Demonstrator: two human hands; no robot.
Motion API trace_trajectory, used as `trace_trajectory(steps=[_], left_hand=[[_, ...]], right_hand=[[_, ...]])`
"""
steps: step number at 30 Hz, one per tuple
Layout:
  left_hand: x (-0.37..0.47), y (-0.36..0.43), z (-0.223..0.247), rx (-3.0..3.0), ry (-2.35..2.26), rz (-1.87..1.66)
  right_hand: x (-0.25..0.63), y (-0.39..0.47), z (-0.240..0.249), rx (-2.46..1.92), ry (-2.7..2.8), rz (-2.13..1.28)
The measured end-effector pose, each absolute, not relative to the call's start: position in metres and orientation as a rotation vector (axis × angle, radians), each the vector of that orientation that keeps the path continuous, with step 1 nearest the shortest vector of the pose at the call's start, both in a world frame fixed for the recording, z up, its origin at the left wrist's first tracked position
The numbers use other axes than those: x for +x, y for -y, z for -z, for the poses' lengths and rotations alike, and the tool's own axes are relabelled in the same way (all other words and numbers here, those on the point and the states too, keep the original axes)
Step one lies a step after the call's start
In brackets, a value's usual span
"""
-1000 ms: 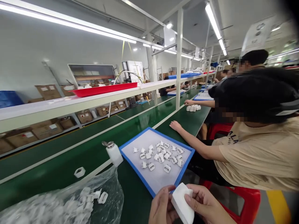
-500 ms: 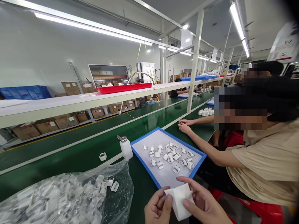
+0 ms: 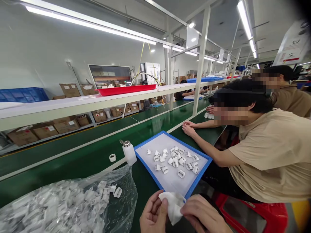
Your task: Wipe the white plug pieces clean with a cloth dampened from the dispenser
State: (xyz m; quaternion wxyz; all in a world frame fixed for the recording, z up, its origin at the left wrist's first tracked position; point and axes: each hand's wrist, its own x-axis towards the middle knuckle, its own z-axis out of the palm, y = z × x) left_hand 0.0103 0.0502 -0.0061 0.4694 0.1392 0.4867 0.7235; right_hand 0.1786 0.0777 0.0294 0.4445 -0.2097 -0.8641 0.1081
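Low in the view, the left hand and the right hand pinch a white cloth between them — the left thumb lies on its left edge, the right fingers close over its right side, and the cloth sags crumpled between the two. It hangs just in front of the near corner of a blue-rimmed tray, whose white floor carries a scatter of small white plastic parts. Just beside the tray's left corner stands a white pump bottle with a metal top, and one loose white part lies on the green belt near it. A clear plastic bag (full of the same white parts) spreads to the left. A neighbouring person in a beige shirt rests both hands on the bench beyond the tray.
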Motion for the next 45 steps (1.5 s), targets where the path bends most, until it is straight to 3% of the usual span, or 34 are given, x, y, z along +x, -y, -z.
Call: trace_trajectory(steps=[7,12,20,28,35,45], left_hand=[[-0.053,-0.040,0.050,0.389,-1.501,-1.846],[-0.082,-0.035,0.062,0.486,-1.634,-1.702],[-0.082,-0.035,0.060,0.529,-1.551,-1.683],[-0.070,-0.027,0.060,0.456,-1.442,-1.846],[-0.070,-0.021,0.050,0.288,-1.318,-1.808],[-0.064,-0.019,0.010,0.321,-1.329,-1.590]], right_hand=[[0.121,-0.064,0.034,-0.448,2.362,-0.020],[0.106,-0.057,0.074,-0.485,2.338,-0.209],[0.078,-0.067,0.047,-0.956,2.065,-0.754],[0.043,-0.074,0.044,-1.084,1.966,-0.997],[0.048,-0.068,0.054,-0.914,1.908,-0.956],[0.077,-0.066,0.049,-0.482,1.953,-0.621]])
